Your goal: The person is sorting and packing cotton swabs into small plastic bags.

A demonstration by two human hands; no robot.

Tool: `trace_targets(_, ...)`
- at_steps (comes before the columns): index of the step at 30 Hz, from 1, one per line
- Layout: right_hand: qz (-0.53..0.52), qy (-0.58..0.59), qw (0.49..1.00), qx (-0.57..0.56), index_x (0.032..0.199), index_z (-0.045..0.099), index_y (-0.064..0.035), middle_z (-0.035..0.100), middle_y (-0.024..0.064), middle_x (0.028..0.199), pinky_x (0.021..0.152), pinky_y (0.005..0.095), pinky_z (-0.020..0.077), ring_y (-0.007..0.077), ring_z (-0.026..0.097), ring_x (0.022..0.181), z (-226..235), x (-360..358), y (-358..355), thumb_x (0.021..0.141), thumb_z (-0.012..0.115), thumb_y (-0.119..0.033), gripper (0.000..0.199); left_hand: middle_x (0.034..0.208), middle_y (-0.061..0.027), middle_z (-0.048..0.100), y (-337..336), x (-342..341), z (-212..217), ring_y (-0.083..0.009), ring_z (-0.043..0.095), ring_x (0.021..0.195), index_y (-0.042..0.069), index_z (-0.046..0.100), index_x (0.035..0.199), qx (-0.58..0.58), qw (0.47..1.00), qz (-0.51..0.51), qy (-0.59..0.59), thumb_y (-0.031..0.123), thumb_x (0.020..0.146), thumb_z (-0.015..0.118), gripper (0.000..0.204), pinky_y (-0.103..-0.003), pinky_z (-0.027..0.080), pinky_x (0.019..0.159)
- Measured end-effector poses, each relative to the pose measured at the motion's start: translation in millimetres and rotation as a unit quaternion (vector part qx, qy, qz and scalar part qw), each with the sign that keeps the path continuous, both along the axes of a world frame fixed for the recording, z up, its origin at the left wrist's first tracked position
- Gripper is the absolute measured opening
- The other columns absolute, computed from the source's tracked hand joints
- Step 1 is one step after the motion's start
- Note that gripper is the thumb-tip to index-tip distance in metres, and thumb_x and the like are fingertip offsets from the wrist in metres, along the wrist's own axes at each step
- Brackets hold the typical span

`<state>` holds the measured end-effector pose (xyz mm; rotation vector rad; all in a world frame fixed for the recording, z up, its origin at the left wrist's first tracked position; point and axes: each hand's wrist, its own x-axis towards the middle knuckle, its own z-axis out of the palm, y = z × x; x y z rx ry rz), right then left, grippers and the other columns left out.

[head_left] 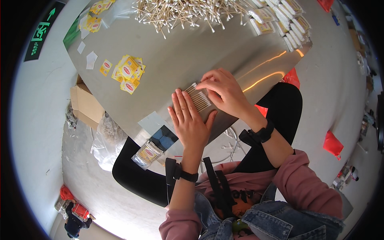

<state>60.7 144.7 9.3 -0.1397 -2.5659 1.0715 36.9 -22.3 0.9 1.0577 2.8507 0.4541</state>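
Note:
A row of cotton swabs lies side by side on the metal table between my hands. My left hand is stretched flat, its fingers laid along the left ends of the swabs. My right hand bends over their right side, thumb and index finger curled near the top tips; whether it pinches one is too small to tell. Below my left hand, a clear bag of cotton swabs with a yellow label rests at the table's near edge, beside a dark blue card.
A big heap of loose cotton swabs covers the far side. Packed swab bags are stacked at far right. Yellow labels are piled at left, near white paper pieces. A cardboard box stands beyond the left edge.

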Motion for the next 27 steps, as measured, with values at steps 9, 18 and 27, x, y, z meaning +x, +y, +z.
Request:
trace_targets(9,0.017,-0.005,1.000,0.008,0.095,0.067,-0.0124,0.060,0.0021,0.098,0.084,0.0400,0.0470,0.0258,0.057,0.093,0.0,0.0,1.5,0.074,0.064,0.005,0.028,0.158,-0.0260,0.026,-0.5,-0.1,0.7,-0.0374,0.020,0.150,-0.009,0.027,0.149,0.005,1.000,0.001,-0.007,0.063,0.090,0.054,0.098,-0.051,0.014,0.121)
trace_targets(18,-0.004,-0.012,1.000,0.015,0.100,0.067,-0.0136,0.060,0.0022,0.098,0.082,0.0399,0.0470,0.0260,0.057,0.092,0.0,-2.3,-1.0,0.074,0.064,0.006,0.032,0.158,-0.0259,0.027,-0.3,0.2,0.4,-0.0372,0.020,0.150,-0.009,0.027,0.149,0.014,1.000,0.002,-0.009,0.063,0.090,0.056,0.097,-0.051,0.014,0.121)
trace_targets(27,-0.026,-0.018,0.999,-0.006,0.113,0.067,-0.0119,0.062,0.0043,0.103,0.087,0.0384,0.0472,0.0252,0.058,0.095,0.9,-4.0,-1.1,0.084,0.060,0.007,0.035,0.158,-0.0249,0.027,-5.2,2.6,4.2,-0.0371,0.021,0.150,-0.007,0.026,0.151,0.034,0.999,0.002,-0.024,0.059,0.089,0.060,0.097,-0.052,0.014,0.121)
